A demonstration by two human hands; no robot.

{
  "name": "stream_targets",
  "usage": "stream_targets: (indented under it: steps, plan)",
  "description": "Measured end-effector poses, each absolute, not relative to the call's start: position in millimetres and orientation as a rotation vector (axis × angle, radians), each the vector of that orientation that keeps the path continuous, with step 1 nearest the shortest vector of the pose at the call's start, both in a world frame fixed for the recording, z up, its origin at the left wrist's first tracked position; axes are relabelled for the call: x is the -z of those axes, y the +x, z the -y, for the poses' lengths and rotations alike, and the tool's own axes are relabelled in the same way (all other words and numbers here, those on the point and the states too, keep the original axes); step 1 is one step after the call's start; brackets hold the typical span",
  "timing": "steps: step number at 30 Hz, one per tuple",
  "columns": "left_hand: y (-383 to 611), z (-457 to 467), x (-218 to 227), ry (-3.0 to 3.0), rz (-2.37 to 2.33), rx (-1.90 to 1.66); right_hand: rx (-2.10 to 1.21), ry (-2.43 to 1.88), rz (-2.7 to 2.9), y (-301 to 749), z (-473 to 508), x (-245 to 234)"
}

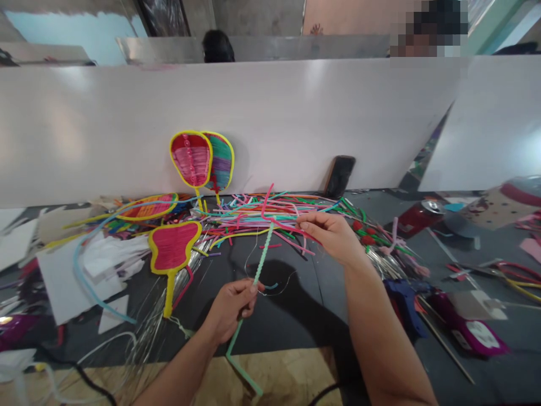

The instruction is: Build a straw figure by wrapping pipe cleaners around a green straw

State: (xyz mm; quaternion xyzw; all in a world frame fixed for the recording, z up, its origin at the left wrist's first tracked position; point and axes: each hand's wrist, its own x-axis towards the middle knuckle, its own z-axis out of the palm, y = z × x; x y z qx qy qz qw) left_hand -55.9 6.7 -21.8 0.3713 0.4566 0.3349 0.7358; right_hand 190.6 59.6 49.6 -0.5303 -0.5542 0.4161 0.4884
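Note:
My left hand [232, 307] is closed on a pale green plastic strip [260, 265] that stands nearly upright, its upper part twisted and its lower end bent under my wrist. My right hand [332, 231] pinches a thin wire or cord [253, 256] near the strip's top, at the edge of a pile of coloured plastic strips [270, 217]. A red, yellow-rimmed woven fan [172, 251] lies just left of my left hand on the dark table [296, 316].
Two woven fans [203, 160] lean on the white partition [270, 121]. A dark phone [339, 176] leans there too. A red can [420, 217] lies at right, a blue glue gun [401, 299] near my right forearm. Paper scraps [71, 276] lie at left. People sit behind the partition.

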Motion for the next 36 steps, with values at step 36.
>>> stream_targets:
  steps: [36]
  plan:
    - [-59.8, -3.0, 21.1, 1.134, -0.922, -0.62, -1.025, -1.334, 1.434, 178.4, -63.4, -40.6]
